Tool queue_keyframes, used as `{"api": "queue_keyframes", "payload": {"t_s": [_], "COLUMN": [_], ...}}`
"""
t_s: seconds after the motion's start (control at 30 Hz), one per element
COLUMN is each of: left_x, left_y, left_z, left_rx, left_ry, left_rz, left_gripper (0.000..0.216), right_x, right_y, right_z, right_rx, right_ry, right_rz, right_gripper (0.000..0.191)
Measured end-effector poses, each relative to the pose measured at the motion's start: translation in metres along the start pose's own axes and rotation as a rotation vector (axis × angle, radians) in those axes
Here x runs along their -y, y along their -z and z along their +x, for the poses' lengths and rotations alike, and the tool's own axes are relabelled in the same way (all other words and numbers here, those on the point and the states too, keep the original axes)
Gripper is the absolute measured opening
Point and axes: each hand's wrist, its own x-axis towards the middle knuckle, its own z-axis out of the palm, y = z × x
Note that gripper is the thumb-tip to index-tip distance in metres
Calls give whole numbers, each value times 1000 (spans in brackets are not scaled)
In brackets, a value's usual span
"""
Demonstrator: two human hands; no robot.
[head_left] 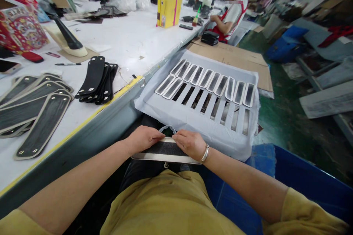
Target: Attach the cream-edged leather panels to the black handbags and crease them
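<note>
Over my lap lies a long dark strip with a pale border (162,149), its long side running across me. At its far edge my left hand (145,138) is closed, thumb and fingers pinched together. My right hand (191,143), with a silver bracelet at the wrist, grips the same edge a little to the right. A thin greyish band (167,127) arches up in a loop between my fingertips; whether it is joined to the strip I cannot tell. Below the strip's near edge hangs a small metal clasp (166,165).
Ahead to the right, a cloth-covered slotted board (193,112) carries rows of similar small strips (206,78). On the white table (121,49) lie larger dark strips (44,123), a black stack (95,80) and a yellow box (168,10). A co-worker (234,14) sits beyond; a blue bin (300,176) stands right.
</note>
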Motion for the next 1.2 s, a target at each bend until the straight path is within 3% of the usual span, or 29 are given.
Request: {"api": "queue_keyframes", "payload": {"t_s": [0.27,0.5,0.7,1.03,1.2], "left_x": [-1,2,2,0,-1], "left_y": [3,-2,-2,4,6], "left_z": [6,2,4,8,8], "left_rx": [59,-15,28,33,23], "left_ry": [8,15,34,106,35], "left_rz": [57,-54,-31,-98,-93], "left_gripper": [28,39,38,40,40], "right_x": [3,4,4,6,7], "right_y": [1,2,1,10,10], "right_z": [-2,-1,-1,13,14], "right_rx": [45,57,69,199,204], "right_ry": [13,33,34,-188,-223], "right_rz": [-45,-53,-40,110,145], "right_gripper": [25,28,24,17,16]}}
